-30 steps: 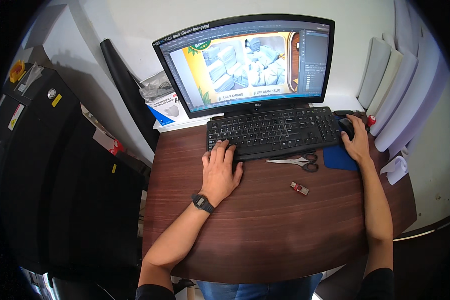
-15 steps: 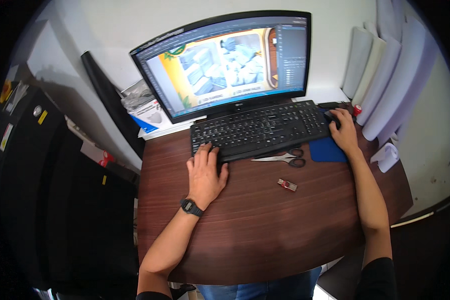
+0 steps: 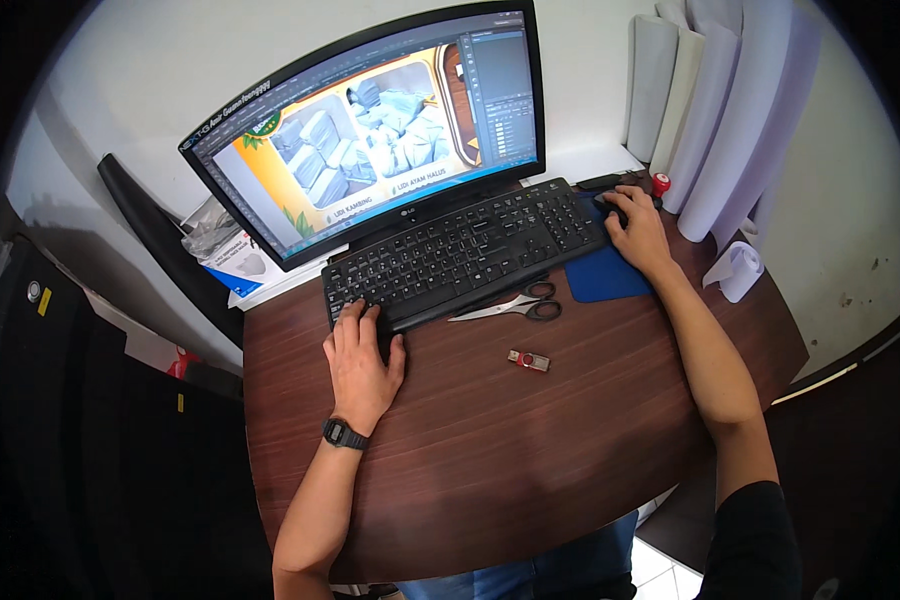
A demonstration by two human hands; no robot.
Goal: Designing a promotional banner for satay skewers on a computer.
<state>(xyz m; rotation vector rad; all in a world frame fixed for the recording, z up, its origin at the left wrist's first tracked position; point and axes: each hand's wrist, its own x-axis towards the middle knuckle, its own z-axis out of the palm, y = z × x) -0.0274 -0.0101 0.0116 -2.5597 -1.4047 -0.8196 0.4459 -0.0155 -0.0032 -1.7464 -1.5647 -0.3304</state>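
Observation:
My left hand (image 3: 360,372) lies open at the near left corner of the black keyboard (image 3: 460,250), fingertips on its lower left keys and thumb out to the side. A black digital watch (image 3: 345,433) is strapped round that wrist. My right hand (image 3: 638,230) is curled over a dark computer mouse (image 3: 610,208), mostly hidden under the fingers, at the far edge of a blue mouse pad (image 3: 605,275). Behind the keyboard stands a monitor (image 3: 370,130) displaying an image-editing window with two photos on an orange layout.
Scissors (image 3: 510,307) with black handles and a red USB stick (image 3: 529,361) lie on the brown desk (image 3: 490,450). Paper rolls (image 3: 710,120) lean at the right; a red-topped stamp (image 3: 660,184) stands beside the mouse. A face-mask box (image 3: 242,262) sits left of the monitor.
The view has swung to the right, so the desk and monitor appear farther left. Both hands keep their places on the keyboard and mouse.

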